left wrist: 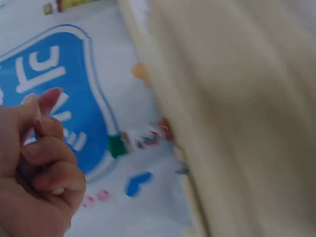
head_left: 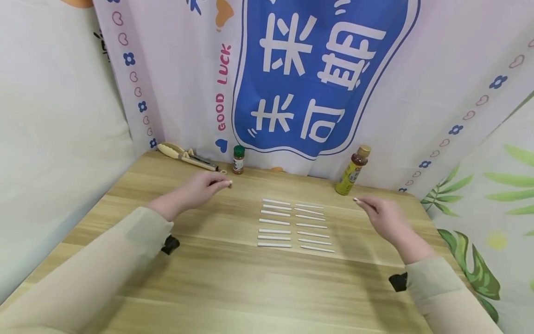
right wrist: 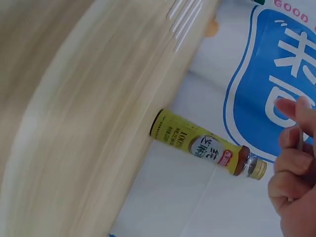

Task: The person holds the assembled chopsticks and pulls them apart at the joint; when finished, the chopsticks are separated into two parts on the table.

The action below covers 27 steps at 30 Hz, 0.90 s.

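My left hand (head_left: pixel 204 188) hovers over the table's left side with its fingers curled. In the left wrist view, a small pale end (left wrist: pixel 58 191) shows among those fingers, seemingly a thin white stick; most of it is hidden. To the right, near the yellow-labelled bottle (head_left: pixel 349 174), my right hand (head_left: pixel 385 220) is raised above the table. Its thumb and fingers pinch a thin white stick (right wrist: pixel 300 139), largely covered by the fingers. Between the hands lie two columns of several white sticks: a left column (head_left: pixel 274 222) and a right column (head_left: pixel 312 226), roughly parallel.
Along the back edge of the wooden table (head_left: pixel 233 287) lie tongs (head_left: pixel 187 157), beside a small green-capped jar (head_left: pixel 238 161). A printed curtain (head_left: pixel 187 93) hangs directly behind. The yellow-labelled bottle stands upright at the back right.
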Motion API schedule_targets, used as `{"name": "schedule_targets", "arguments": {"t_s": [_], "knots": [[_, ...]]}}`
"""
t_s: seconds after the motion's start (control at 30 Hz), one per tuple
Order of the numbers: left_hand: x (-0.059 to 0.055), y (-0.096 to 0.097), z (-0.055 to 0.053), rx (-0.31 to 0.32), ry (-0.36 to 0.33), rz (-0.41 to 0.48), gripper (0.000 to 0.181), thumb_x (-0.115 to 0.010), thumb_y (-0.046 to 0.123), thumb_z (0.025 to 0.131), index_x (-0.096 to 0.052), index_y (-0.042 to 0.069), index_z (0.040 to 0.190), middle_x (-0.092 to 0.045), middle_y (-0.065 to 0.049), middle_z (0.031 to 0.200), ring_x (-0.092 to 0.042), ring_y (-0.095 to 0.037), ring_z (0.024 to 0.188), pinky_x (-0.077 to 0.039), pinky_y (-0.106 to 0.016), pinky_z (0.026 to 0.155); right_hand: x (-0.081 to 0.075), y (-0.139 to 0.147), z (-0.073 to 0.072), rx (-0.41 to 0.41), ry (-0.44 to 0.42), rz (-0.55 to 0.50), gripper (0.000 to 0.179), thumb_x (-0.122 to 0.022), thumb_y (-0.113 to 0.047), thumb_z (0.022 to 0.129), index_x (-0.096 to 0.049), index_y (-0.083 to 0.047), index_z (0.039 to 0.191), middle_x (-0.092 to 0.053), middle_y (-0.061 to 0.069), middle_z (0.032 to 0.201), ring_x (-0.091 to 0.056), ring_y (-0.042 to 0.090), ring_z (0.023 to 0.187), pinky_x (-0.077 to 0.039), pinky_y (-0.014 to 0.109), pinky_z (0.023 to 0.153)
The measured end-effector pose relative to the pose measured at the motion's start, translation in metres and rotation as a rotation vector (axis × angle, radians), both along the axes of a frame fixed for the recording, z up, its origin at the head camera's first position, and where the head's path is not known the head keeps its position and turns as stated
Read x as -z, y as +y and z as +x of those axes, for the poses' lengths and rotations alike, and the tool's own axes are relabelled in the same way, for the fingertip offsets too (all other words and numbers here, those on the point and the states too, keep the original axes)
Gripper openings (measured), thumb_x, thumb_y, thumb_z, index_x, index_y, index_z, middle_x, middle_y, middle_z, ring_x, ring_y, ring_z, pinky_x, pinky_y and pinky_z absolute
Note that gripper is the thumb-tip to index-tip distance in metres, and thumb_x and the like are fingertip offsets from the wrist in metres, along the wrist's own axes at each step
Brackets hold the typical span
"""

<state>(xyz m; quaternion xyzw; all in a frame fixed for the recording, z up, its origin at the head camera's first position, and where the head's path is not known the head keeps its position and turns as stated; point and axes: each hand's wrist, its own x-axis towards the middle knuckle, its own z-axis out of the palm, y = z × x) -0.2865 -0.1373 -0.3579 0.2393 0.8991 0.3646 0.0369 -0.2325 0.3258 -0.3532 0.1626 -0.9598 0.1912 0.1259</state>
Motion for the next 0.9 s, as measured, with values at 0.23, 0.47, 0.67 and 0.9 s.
{"name": "schedule_targets", "arguments": {"t_s": [0.23, 0.47, 0.67, 0.9], "knots": [[0.002, 0.058, -0.026, 0.006, -0.089, -0.045, 0.03, -0.044, 0.015, 0.106, -0.06, 0.003, 0.128, -0.065, -0.012, 0.111, -0.06, -0.026, 0.101, -0.049, -0.043, 0.091, 0.02, -0.029, -0.04, -0.083, -0.188, -0.025, 0.03, -0.044, 0.005, 0.1, -0.057, 0.009, 0.127, -0.062, 0.021, 0.103, -0.059, 0.036, 0.093, -0.048, 0.051, 0.084], [0.027, 0.106, -0.062, 0.015, -0.066, -0.142, 0.007, -0.058, 0.008, 0.098, -0.064, 0.005, 0.099, -0.064, -0.005, 0.086, -0.059, -0.018, 0.078, -0.05, -0.032, 0.072, 0.036, -0.066, -0.085, -0.024, -0.257, -0.07, 0.005, -0.055, -0.001, 0.097, -0.06, 0.0, 0.098, -0.061, 0.009, 0.084, -0.056, 0.023, 0.077, -0.048, 0.039, 0.07], [0.039, 0.131, -0.074, 0.003, -0.059, -0.181, 0.007, -0.065, 0.008, 0.093, -0.067, 0.008, 0.086, -0.064, -0.004, 0.084, -0.058, -0.019, 0.08, -0.049, -0.033, 0.073, 0.049, -0.084, -0.112, -0.075, -0.313, -0.055, 0.007, -0.063, 0.001, 0.091, -0.063, -0.005, 0.086, -0.059, 0.006, 0.08, -0.054, 0.022, 0.076, -0.045, 0.038, 0.07], [0.054, 0.149, -0.081, -0.059, -0.141, -0.194, 0.003, -0.07, 0.011, 0.089, -0.073, 0.011, 0.088, -0.065, 0.002, 0.085, -0.058, -0.016, 0.082, -0.048, -0.031, 0.076, 0.068, -0.085, -0.119, -0.079, -0.334, -0.033, 0.01, -0.072, -0.002, 0.086, -0.065, -0.007, 0.081, -0.061, 0.002, 0.077, -0.055, 0.02, 0.075, -0.046, 0.036, 0.071]]}}
